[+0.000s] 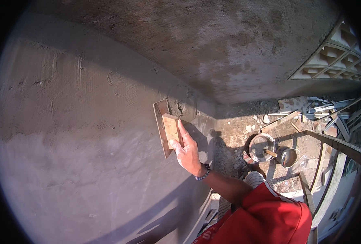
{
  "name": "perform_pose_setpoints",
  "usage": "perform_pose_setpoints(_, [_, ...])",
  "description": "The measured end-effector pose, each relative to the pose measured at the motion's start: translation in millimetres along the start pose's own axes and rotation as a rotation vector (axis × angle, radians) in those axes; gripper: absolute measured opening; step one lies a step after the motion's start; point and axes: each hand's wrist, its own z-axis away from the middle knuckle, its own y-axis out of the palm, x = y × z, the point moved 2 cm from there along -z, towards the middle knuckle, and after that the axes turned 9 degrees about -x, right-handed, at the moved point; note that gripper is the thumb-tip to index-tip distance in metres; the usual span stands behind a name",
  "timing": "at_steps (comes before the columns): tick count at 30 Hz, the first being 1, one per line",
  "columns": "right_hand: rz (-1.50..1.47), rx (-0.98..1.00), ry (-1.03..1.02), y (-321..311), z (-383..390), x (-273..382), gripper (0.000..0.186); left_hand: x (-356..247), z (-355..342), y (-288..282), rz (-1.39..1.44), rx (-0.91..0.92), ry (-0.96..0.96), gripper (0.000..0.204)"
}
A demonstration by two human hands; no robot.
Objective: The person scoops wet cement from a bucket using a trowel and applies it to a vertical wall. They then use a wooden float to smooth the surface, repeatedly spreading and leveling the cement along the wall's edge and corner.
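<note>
My right hand (188, 155), with a dark beaded bracelet at the wrist, is closed round the pale wooden handle of a plastering trowel (162, 122). The thumb lies on the handle's near face and the index finger stretches along its side. The long, brownish blade is held against the wall (66, 171), close to the inner corner. Above and around the blade the plaster looks dark and damp, with ridges and small pits; lower down it is paler and smoother. Hand and trowel cast a shadow to their right. My left hand is out of view.
On the rubble-strewn ground stand a large round bucket (250, 149) and a smaller bucket (297, 153), a wooden handle (270, 153) between them. Timber scraps (281, 121) lie behind. Wooden frame pieces (338, 147) rise at the right, below a patterned block screen (331, 61).
</note>
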Motion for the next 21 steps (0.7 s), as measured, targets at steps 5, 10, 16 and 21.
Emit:
perform_pose_setpoints(5, [-0.381, -0.115, 0.378, -82.7, -1.3, -37.7, 0.063, -2.1, -3.0, 0.8, -0.038, 0.018, -0.001, 0.033])
perform_pose_setpoints(10, [-0.580, -0.099, 0.679, -157.4, -64.1, -183.9, 0.052, 1.6, 4.0, 7.7, -0.018, -0.030, 0.046, 0.034])
perform_pose_setpoints(16, [-0.472, -0.200, 0.745, -130.5, -97.8, -242.1, 0.041, -1.2, -1.8, 6.2, -0.050, 0.019, 0.022, 0.028])
perform_pose_setpoints(21, [-0.415, -0.161, 0.632, -114.6, -107.1, -245.4, 0.035, 20.5, 9.1, 21.5, -0.004, -0.140, 0.313, 0.026])
